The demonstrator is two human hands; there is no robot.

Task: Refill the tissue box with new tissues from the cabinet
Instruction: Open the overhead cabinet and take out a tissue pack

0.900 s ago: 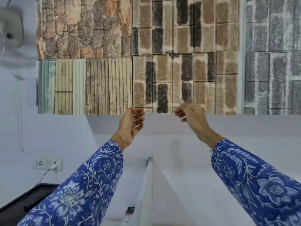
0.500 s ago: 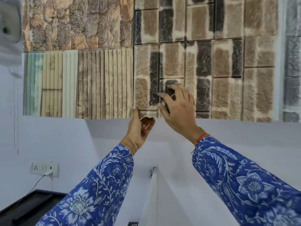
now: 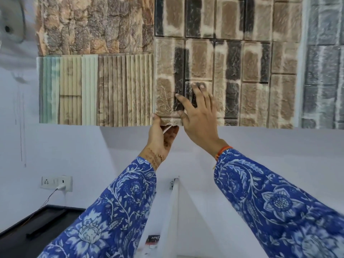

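An overhead wall cabinet hangs in front of me. Its brick-patterned door (image 3: 242, 71) looks closed. My left hand (image 3: 162, 140) reaches up from below, with its fingers hooked under the door's bottom left corner and the thumb on the front. My right hand (image 3: 200, 118) lies flat on the door face just above it, fingers spread and holding nothing. No tissue box or tissues are in view. Blue flowered sleeves cover both forearms.
A neighbouring cabinet door (image 3: 93, 81) with stone and ribbed patterns is on the left. Below stand a white upright panel (image 3: 173, 211), a black counter (image 3: 37, 226), a wall socket with a plug (image 3: 56, 183) and a small red-and-black packet (image 3: 153, 240). A fan (image 3: 11, 25) is top left.
Both hands have risen from below the cabinet to its door. The left hand now grips the bottom edge and the right hand has opened flat against the face.
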